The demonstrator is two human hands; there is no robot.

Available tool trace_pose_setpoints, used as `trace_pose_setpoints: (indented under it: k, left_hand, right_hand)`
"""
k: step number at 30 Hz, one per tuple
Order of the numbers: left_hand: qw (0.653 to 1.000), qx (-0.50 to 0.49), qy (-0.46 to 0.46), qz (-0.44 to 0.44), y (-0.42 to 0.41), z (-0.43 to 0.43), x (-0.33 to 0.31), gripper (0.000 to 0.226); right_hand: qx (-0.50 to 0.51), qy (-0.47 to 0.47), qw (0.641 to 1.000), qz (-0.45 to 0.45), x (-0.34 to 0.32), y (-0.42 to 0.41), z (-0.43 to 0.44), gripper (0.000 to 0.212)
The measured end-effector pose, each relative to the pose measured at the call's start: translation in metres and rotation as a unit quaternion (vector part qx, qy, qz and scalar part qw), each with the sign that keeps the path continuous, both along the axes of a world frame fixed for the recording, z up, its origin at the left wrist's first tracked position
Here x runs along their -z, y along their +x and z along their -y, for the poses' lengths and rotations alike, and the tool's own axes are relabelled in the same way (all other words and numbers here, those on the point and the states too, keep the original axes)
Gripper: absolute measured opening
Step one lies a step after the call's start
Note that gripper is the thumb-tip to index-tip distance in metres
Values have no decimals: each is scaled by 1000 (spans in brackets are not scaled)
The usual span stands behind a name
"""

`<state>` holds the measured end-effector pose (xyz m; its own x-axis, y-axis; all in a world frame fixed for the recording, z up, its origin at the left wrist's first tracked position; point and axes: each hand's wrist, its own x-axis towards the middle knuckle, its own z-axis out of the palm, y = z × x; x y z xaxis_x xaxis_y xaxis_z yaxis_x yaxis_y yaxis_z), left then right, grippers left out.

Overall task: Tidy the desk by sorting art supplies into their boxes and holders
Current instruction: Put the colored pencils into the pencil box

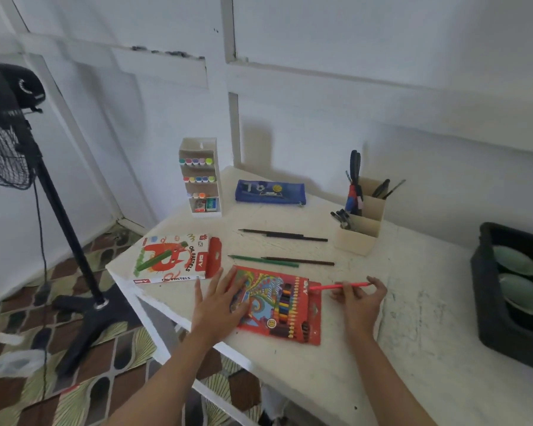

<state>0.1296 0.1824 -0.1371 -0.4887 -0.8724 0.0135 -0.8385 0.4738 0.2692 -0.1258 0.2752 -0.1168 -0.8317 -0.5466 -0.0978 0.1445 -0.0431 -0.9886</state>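
Observation:
A red coloured-pencil box [285, 305] lies flat near the desk's front edge, its flap open on the right. My left hand [220, 302] presses flat on the box's left side. My right hand [359, 299] pinches a red pencil [336, 286] whose tip points at the box's open end. Loose on the desk behind lie a green pencil [263, 261], a brown pencil [299, 261] and two dark pencils [283, 235]. An oil pastels box [174, 259] lies to the left with a green pastel [154, 261] on top.
A white marker rack [201, 176] and a blue pencil case [270, 192] stand at the back. A cream pen holder [362, 224] with scissors and pens is at the right rear. A black tray [502, 302] holds green dishes at far right. A black fan [10, 133] stands left of the desk.

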Motion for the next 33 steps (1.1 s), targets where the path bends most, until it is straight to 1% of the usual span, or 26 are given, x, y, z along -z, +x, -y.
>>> trace_pose_setpoints:
  k: [2, 4, 7, 9, 11, 13, 16, 18, 21, 23, 25, 26, 28, 30, 33]
  left_hand:
    - [1000, 0, 1, -1, -1, 0, -1, 96]
    - [1000, 3, 11, 3, -1, 1, -2, 100]
    - [999, 12, 36, 8, 0, 4, -4, 107]
    - [998, 21, 51, 5, 1, 6, -5, 101]
    - [998, 30, 59, 3, 2, 6, -5, 93]
    - [998, 33, 61, 7, 3, 7, -5, 89]
    - [998, 34, 48, -3, 2, 7, -4, 87]
    - [998, 36, 50, 0, 2, 7, -4, 83]
    - [998, 38, 53, -6, 3, 7, -4, 88]
    - [998, 41, 54, -4, 2, 7, -5, 82]
    - [997, 44, 57, 1, 3, 7, -6, 70]
    - [997, 45, 56, 1, 3, 7, -6, 68]
    - [998, 45, 53, 1, 3, 6, -7, 71]
    - [997, 47, 54, 2, 4, 6, -6, 67]
    - [997, 46, 57, -2, 4, 5, -7, 70]
  right_hand:
    - [11, 8, 1000, -22, -1, 0, 2, 12]
    - [15, 20, 999, -35, -1, -1, 3, 11]
    - [-18, 19, 999, -18, 1, -5, 2, 10]
    - [-61, 27, 998, -14, 1, -8, 0, 10]
    - [-120, 73, 989, -51, 0, -8, -2, 11]
    - [-174, 126, 972, -98, -2, -4, -3, 8]
    - [-210, 191, 941, -182, -5, 4, 0, 6]
    - [-210, 216, 929, -214, -3, 10, 1, 5]
    - [-194, 250, 916, -248, 1, 18, 5, 9]
    - [-186, 263, 909, -263, 0, 22, 6, 14]
    - [-181, 264, 913, -254, -1, 25, 6, 16]
    - [-181, 262, 915, -246, -2, 25, 6, 17]
    - [-182, 267, 915, -241, -3, 27, 6, 17]
    - [-173, 278, 915, -237, -2, 27, 7, 16]
    - [-136, 283, 923, -221, -2, 29, 10, 7]
